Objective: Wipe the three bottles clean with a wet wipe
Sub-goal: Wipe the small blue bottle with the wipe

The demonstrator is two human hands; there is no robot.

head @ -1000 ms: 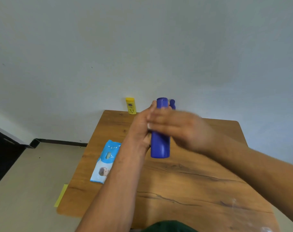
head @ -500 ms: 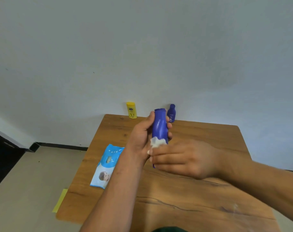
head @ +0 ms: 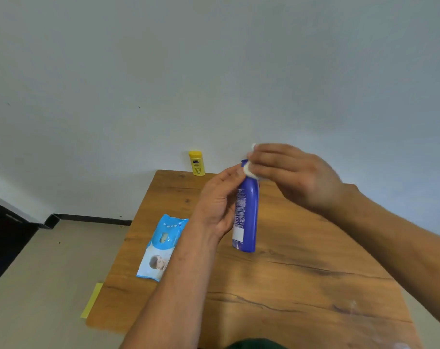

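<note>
My left hand grips a tall blue bottle upright above the middle of the wooden table, its printed label facing me. My right hand presses a bunched white wet wipe against the bottle's top, covering the cap. A small yellow bottle stands at the table's far edge against the wall. The small dark blue bottle seen earlier is hidden behind my hands.
A light blue pack of wet wipes lies flat on the table's left side, partly under my left forearm. A yellow strip lies on the floor by the table's left edge. A white wall rises right behind the table.
My right hand with the wipe has slid from the bottle's lower body up to its top. The bottle's bottom and label are now uncovered.
</note>
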